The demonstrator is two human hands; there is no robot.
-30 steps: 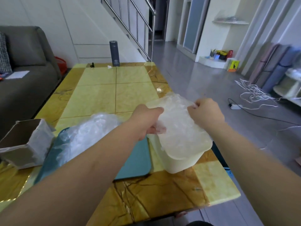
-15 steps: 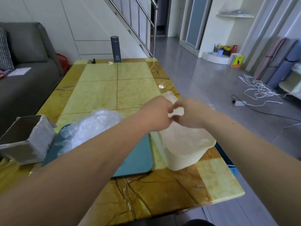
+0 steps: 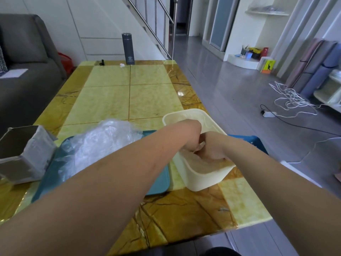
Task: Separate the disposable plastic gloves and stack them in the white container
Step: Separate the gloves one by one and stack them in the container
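Note:
The white container point(image 3: 203, 175) stands near the table's right edge, with clear plastic gloves point(image 3: 190, 159) lying inside it. Both my hands reach down into it, close together. My right hand point(image 3: 212, 153) presses on the gloves with its fingers fairly straight. My left hand point(image 3: 192, 140) is bent at the wrist and dips in beside it; its fingers are mostly hidden. A loose heap of crumpled clear gloves point(image 3: 103, 143) lies on the teal tray point(image 3: 158, 180) to the left of the container.
An open cardboard box point(image 3: 24, 154) sits at the table's left edge. A dark flask point(image 3: 127, 48) stands at the far end. A blue crate point(image 3: 249, 141) shows beyond the right edge, white cables point(image 3: 293, 100) lie on the floor, and a grey sofa point(image 3: 27, 71) is on the left.
The glove was spread between both hands above the container, then bunched between them. Both hands have now dropped into the container with it.

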